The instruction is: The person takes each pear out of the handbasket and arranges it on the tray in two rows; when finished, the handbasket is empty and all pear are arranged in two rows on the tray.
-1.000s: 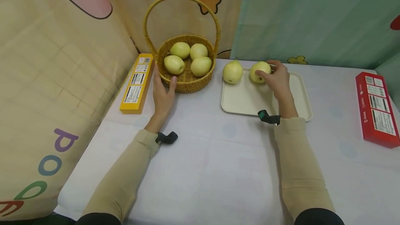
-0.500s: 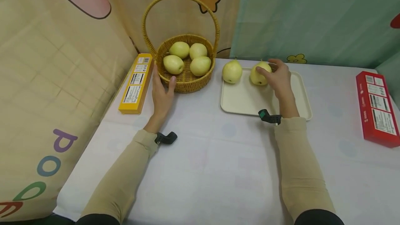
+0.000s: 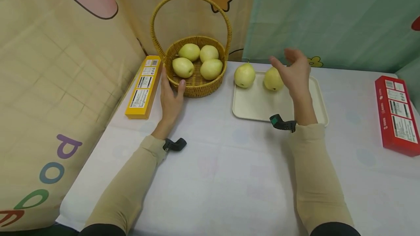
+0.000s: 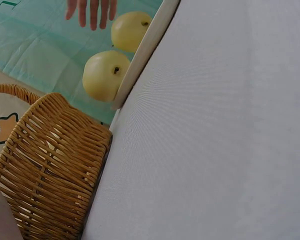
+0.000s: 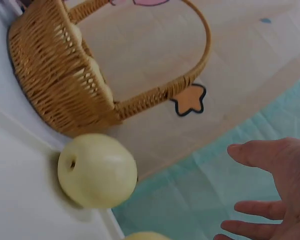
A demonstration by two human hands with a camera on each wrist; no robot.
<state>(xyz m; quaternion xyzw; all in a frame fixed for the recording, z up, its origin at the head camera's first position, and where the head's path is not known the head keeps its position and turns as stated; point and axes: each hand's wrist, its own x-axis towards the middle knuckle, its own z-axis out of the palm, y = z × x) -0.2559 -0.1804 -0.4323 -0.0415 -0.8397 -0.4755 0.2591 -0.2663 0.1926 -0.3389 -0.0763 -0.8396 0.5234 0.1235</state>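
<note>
Several pale green-yellow pears (image 3: pixel 182 67) lie in a wicker basket (image 3: pixel 200 91) with a tall arched handle. My left hand (image 3: pixel 171 101) rests against the basket's near left side, its fingers along the outer wall and thumb at the front. To the right, two more pears stand upright on a cream tray (image 3: pixel 256 108): a left pear (image 3: pixel 244 75) and a right pear (image 3: pixel 273 79). Above and just right of the right pear is my right hand (image 3: pixel 295 72), thumb and fingers spread apart with nothing between them. The right wrist view shows this hand (image 5: pixel 285 185) apart from the pears.
Left of the basket lies a yellow box (image 3: pixel 143 88). A red box (image 3: pixel 397 115) lies at the table's right side. Printed curtains (image 3: pixel 328 17) hang right behind the table's back edge. A white cloth (image 3: pixel 223 177) covers the table.
My right hand has let go of the right pear and risen above it, fingers spreading. That pear now stands upright on the tray. My left hand has stayed at the basket.
</note>
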